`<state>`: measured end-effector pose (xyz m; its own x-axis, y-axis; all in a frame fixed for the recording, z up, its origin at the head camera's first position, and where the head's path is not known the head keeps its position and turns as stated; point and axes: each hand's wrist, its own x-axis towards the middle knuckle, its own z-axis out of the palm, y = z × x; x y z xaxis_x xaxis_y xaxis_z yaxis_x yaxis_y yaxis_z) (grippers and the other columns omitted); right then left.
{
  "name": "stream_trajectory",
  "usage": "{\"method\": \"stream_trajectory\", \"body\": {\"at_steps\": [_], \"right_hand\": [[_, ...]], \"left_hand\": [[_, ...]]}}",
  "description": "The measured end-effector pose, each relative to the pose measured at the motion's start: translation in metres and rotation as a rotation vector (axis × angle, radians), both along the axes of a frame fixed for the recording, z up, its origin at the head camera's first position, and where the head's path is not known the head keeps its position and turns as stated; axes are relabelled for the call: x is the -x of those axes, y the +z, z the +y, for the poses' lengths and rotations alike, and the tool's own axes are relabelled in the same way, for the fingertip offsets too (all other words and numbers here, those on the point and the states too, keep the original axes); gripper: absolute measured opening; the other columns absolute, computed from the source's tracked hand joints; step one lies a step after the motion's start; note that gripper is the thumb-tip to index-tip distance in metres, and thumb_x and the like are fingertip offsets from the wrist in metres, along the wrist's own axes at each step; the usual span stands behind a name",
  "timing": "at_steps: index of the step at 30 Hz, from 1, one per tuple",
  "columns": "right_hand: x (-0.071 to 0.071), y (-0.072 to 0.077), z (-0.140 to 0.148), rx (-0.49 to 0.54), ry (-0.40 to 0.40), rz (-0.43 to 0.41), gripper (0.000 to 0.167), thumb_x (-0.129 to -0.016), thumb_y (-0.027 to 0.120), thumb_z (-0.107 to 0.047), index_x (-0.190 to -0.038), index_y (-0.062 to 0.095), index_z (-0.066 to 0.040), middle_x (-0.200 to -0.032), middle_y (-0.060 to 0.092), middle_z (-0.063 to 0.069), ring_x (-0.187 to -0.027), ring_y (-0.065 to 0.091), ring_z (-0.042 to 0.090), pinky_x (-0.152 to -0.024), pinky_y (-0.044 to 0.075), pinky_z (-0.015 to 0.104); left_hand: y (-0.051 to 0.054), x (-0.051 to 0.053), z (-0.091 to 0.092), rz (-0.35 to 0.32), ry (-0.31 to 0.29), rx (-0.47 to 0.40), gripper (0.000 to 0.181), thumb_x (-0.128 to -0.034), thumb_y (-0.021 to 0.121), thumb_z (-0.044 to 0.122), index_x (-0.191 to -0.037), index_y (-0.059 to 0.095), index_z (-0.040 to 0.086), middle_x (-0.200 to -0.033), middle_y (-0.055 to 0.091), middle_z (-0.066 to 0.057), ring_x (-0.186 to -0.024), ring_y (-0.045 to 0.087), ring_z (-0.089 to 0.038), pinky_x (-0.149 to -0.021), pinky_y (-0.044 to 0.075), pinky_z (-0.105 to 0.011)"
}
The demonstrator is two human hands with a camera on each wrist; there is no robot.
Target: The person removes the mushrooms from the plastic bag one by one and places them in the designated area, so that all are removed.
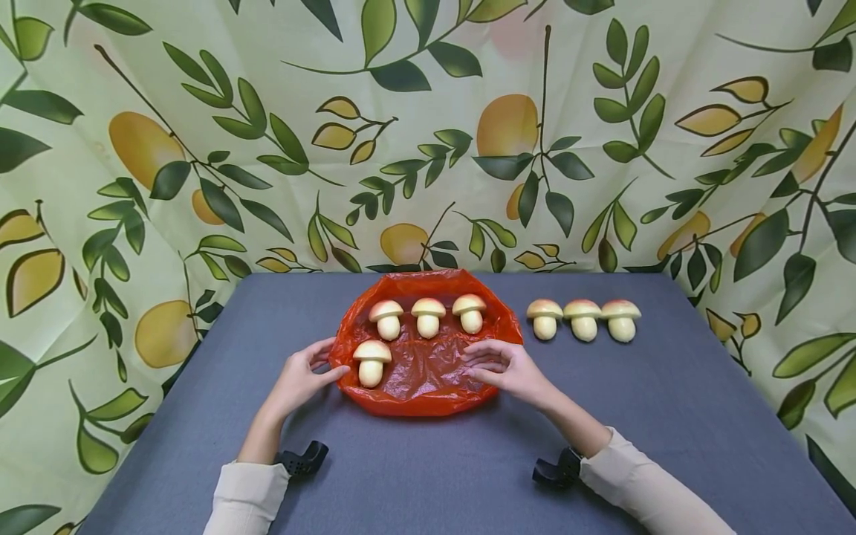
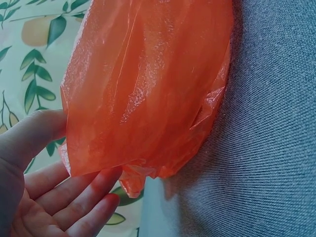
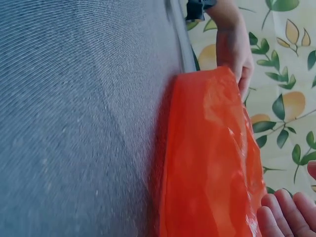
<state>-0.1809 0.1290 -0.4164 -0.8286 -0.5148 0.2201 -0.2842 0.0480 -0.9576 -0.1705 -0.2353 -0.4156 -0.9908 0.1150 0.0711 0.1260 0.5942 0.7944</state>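
Red plastic bag (image 1: 420,403) on the worktop (image 1: 414,475), thin, shiny and crinkled, its mouth spread wide. I'd say mushrooms (image 1: 371,365) are being shifted between bag and worktop, which way I can't tell; the next move seems to call for a steady rim and a light grip on one stem. The left hand (image 1: 302,377) touches the rim, thumb and fingers loosely apart; the right hand (image 1: 508,369) reaches over the opposite side, fingers side by side, pinching nothing. Inside, one mushroom lies nearest, at left; three pale-stemmed, red-tinged ones line up beyond. Three more mushrooms (image 1: 583,321) lie right of the bag.
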Motion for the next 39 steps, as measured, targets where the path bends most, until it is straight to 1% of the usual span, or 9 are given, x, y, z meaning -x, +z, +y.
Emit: {"method": "stream_trajectory", "body": {"at_steps": [3, 7, 12, 17, 19, 22, 27, 33, 39], "right_hand": [[0.001, -0.001, -0.007, -0.011, 0.005, -0.023, 0.038, -0.087, 0.066, 0.001, -0.117, 0.053, 0.020, -0.113, 0.056, 0.045, -0.095, 0.068, 0.005, -0.083, 0.056, 0.013], [0.003, -0.002, -0.016, -0.033, 0.021, -0.044, 0.039, -0.086, 0.066, 0.001, -0.118, 0.053, 0.020, -0.113, 0.057, 0.044, -0.096, 0.069, 0.010, -0.083, 0.055, 0.013], [0.006, -0.002, -0.028, -0.092, 0.020, -0.050, 0.038, -0.085, 0.068, 0.000, -0.117, 0.057, 0.016, -0.113, 0.062, 0.038, -0.095, 0.068, 0.010, -0.083, 0.055, 0.012], [0.010, -0.003, -0.041, -0.132, 0.029, -0.035, 0.035, -0.086, 0.068, -0.003, -0.116, 0.059, 0.012, -0.113, 0.064, 0.034, -0.099, 0.069, 0.028, -0.084, 0.056, 0.014], [0.011, -0.003, -0.047, -0.142, 0.038, -0.026, 0.035, -0.086, 0.068, -0.004, -0.116, 0.059, 0.012, -0.113, 0.064, 0.034, -0.100, 0.068, 0.032, -0.084, 0.056, 0.015], [0.014, -0.005, -0.056, -0.159, 0.050, -0.021, 0.035, -0.086, 0.068, -0.004, -0.115, 0.059, 0.013, -0.111, 0.064, 0.034, -0.099, 0.069, 0.031, -0.084, 0.056, 0.016], [0.018, -0.007, -0.070, -0.170, 0.056, -0.051, 0.035, -0.086, 0.068, -0.004, -0.115, 0.059, 0.013, -0.113, 0.064, 0.034, -0.100, 0.068, 0.031, -0.084, 0.057, 0.017], [0.021, -0.006, -0.084, -0.189, 0.041, -0.056, 0.033, -0.085, 0.069, -0.004, -0.113, 0.061, 0.012, -0.112, 0.065, 0.032, -0.101, 0.068, 0.034, -0.084, 0.057, 0.019], [0.026, -0.006, -0.099, -0.214, 0.006, -0.073, 0.033, -0.085, 0.069, -0.004, -0.112, 0.062, 0.013, -0.109, 0.067, 0.030, -0.100, 0.069, 0.032, -0.083, 0.058, 0.022]], "left_hand": [[0.000, 0.000, 0.000, -0.001, -0.001, 0.000, 0.060, -0.0853, 0.074, 0.018, -0.135, 0.050, -0.006, -0.133, 0.058, -0.027, -0.117, 0.060, -0.039, -0.103, 0.049, -0.052], [0.000, 0.001, 0.000, -0.003, 0.007, -0.002, 0.060, -0.0846, 0.074, 0.016, -0.135, 0.050, -0.006, -0.133, 0.058, -0.027, -0.117, 0.060, -0.040, -0.104, 0.048, -0.052], [-0.001, 0.002, 0.001, 0.000, 0.013, -0.002, 0.059, -0.0837, 0.074, 0.013, -0.134, 0.050, -0.007, -0.132, 0.058, -0.027, -0.117, 0.061, -0.040, -0.103, 0.049, -0.051], [-0.002, 0.002, 0.001, 0.005, 0.009, -0.007, 0.059, -0.0831, 0.074, 0.011, -0.134, 0.051, -0.008, -0.130, 0.059, -0.028, -0.116, 0.061, -0.039, -0.102, 0.049, -0.050], [-0.002, 0.002, 0.001, 0.004, 0.008, -0.008, 0.059, -0.0831, 0.074, 0.011, -0.134, 0.051, -0.008, -0.130, 0.059, -0.028, -0.116, 0.061, -0.039, -0.102, 0.049, -0.050], [-0.002, 0.001, 0.002, 0.007, 0.007, -0.003, 0.059, -0.0834, 0.074, 0.012, -0.133, 0.051, -0.008, -0.130, 0.059, -0.028, -0.115, 0.061, -0.040, -0.102, 0.050, -0.050], [-0.001, 0.001, 0.002, 0.019, -0.003, -0.004, 0.058, -0.0840, 0.074, 0.013, -0.132, 0.051, -0.009, -0.129, 0.059, -0.030, -0.114, 0.061, -0.042, -0.101, 0.050, -0.051], [-0.002, 0.001, 0.002, 0.012, 0.001, -0.015, 0.057, -0.0836, 0.074, 0.012, -0.133, 0.052, -0.007, -0.129, 0.060, -0.028, -0.115, 0.062, -0.040, -0.102, 0.050, -0.050], [-0.002, 0.001, 0.002, 0.020, 0.000, -0.001, 0.058, -0.0838, 0.074, 0.013, -0.132, 0.051, -0.009, -0.129, 0.059, -0.029, -0.114, 0.061, -0.041, -0.101, 0.050, -0.050]]}}
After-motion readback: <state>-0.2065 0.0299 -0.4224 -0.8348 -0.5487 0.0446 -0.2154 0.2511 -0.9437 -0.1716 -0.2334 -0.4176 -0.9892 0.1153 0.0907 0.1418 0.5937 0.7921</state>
